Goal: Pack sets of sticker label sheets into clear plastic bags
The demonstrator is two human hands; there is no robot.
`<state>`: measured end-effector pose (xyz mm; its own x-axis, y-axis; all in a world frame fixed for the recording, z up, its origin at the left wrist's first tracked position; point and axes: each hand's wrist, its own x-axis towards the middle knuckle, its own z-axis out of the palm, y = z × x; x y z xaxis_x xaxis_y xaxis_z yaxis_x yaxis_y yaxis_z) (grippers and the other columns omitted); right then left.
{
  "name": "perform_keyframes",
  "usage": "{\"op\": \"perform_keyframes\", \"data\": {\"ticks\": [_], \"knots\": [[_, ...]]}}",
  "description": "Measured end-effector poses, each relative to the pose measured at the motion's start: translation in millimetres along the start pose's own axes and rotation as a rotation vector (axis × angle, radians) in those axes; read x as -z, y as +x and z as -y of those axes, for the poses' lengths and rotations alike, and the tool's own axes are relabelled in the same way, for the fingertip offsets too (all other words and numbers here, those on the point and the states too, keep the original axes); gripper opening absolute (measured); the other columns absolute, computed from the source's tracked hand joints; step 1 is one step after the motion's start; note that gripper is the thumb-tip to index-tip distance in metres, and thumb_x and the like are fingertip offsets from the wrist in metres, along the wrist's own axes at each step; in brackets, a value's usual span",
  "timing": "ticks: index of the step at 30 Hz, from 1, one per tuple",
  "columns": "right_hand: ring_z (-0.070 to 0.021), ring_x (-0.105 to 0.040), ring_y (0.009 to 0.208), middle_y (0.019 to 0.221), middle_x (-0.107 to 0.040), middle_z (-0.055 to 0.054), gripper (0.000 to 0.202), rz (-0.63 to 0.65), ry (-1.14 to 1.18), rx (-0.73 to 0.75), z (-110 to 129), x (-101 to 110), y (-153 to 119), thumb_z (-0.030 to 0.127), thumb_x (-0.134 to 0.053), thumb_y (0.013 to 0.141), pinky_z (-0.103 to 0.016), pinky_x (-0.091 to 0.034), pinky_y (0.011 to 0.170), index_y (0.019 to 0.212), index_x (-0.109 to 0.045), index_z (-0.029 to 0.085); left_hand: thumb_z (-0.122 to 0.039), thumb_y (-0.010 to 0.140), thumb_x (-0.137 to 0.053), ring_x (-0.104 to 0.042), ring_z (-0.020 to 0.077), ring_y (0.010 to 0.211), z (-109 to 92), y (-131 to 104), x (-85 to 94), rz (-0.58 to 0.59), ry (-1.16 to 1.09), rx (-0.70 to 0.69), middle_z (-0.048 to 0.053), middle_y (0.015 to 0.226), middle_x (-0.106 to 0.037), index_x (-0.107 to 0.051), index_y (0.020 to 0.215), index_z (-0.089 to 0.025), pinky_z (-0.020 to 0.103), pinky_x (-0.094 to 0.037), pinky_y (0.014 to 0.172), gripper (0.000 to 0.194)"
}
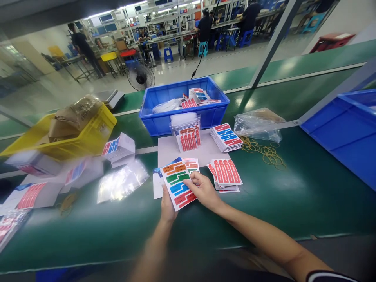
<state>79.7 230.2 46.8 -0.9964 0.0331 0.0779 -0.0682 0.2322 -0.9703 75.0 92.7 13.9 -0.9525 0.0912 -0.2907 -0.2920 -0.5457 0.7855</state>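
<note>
Together, the left hand (168, 207) and right hand (202, 190) pinch a glossy sticker sheet (178, 183) of orange, green, blue and red strips just above the smooth green belt (293, 196). Flat card stacks (225, 172), rubber bands (266, 150) and a blue plastic crate (164, 117) lie beyond; behind them, a bright factory floor.

Two blue bins (158, 117) (346, 133), one yellow bin (88, 135) — one fan (141, 76).

Glossy paper sticker sheets (178, 184), matt green belt (293, 196) (smooth), plastic blue bin (164, 117)
</note>
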Motion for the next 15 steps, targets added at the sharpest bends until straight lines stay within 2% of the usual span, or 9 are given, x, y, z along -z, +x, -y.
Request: {"op": "perform_keyframes", "data": {"ticks": [2,5,7,8,10,12,14,15], "knots": [[-0.0202,-0.059,0.070,0.064,-0.061,0.001,0.024,-0.065,-0.097,0.029,2.2,-1.7,-0.8,0.039,-0.052,0.087,-0.037,-0.048,0.076,0.070,-0.046,0.023,-0.070,0.075,-0.052,-0.064,0.0302,0.104,-2.3,-1.3,-0.5,0.044,-0.018,0.009,0.012,0.106,-0.071,-0.061,0.116,-0.016,0.045,-0.051,0.092,0.069],[-0.0248,-0.057,0.084,0.076,-0.061,-0.004,0.019,-0.123,-0.215,0.076,4.5,-1.2,0.1,0.037,-0.055,0.084,-0.043,-0.043,0.086,0.072,-0.052,0.023,-0.053,0.073,-0.068,-0.065,0.0285,0.102,-4.6,0.0,-0.9,0.083,0.028,0.009,0.010,0.107,-0.070,-0.060,0.116,-0.017,0.043,-0.050,0.093,0.056],[-0.0279,-0.056,0.096,0.091,-0.063,-0.007,0.015,-0.157,-0.277,0.128,3.0,0.3,2.2,0.037,-0.060,0.082,-0.046,-0.041,0.091,0.082,-0.056,0.022,-0.040,0.074,-0.072,-0.064,0.0267,0.104,-5.1,1.5,-1.0,0.124,0.077,0.006,0.009,0.110,-0.069,-0.060,0.116,-0.018,0.041,-0.049,0.095,0.049],[-0.0289,-0.054,0.103,0.101,-0.062,-0.009,0.020,-0.175,-0.282,0.153,1.2,1.2,3.5,0.036,-0.062,0.080,-0.047,-0.040,0.094,0.092,-0.057,0.022,-0.038,0.075,-0.070,-0.064,0.0263,0.104,-5.9,1.9,-1.1,0.158,0.100,0.016,0.008,0.110,-0.069,-0.060,0.115,-0.018,0.040,-0.048,0.095,0.046],[-0.0282,-0.053,0.111,0.118,-0.059,-0.011,0.039,-0.134,-0.166,0.151,-3.0,3.4,5.8,0.036,-0.063,0.080,-0.047,-0.041,0.097,0.114,-0.050,0.022,-0.039,0.079,-0.065,-0.064,0.0265,0.103,-10.5,1.3,-0.7,0.244,0.172,0.050,0.009,0.108,-0.070,-0.063,0.113,-0.017,0.040,-0.048,0.093,0.040],[-0.0259,-0.059,0.107,0.120,-0.060,-0.011,0.048,-0.001,0.104,0.049,-6.1,6.9,7.1,0.037,-0.060,0.082,-0.045,-0.048,0.092,0.123,-0.040,0.023,-0.042,0.081,-0.062,-0.064,0.0277,0.102,-21.5,-1.1,2.7,0.330,0.320,0.021,0.010,0.105,-0.070,-0.066,0.108,-0.016,0.039,-0.048,0.092,0.038],[-0.0252,-0.065,0.099,0.115,-0.065,-0.009,0.049,0.106,0.352,-0.100,-6.4,12.9,6.5,0.040,-0.061,0.082,-0.043,-0.054,0.083,0.122,-0.036,0.025,-0.043,0.082,-0.060,-0.062,0.0284,0.104,-38.6,-5.3,12.9,0.352,0.554,-0.125,0.011,0.109,-0.069,-0.066,0.110,-0.016,0.038,-0.047,0.092,0.039],[-0.0258,-0.067,0.097,0.114,-0.066,-0.009,0.053,0.116,0.429,-0.166,-5.6,17.3,5.4,0.041,-0.063,0.081,-0.043,-0.056,0.080,0.123,-0.035,0.026,-0.042,0.082,-0.060,-0.060,0.0283,0.106,-48.3,-7.9,21.5,0.307,0.709,-0.228,0.011,0.112,-0.067,-0.063,0.114,-0.017,0.038,-0.046,0.093,0.041]]}}
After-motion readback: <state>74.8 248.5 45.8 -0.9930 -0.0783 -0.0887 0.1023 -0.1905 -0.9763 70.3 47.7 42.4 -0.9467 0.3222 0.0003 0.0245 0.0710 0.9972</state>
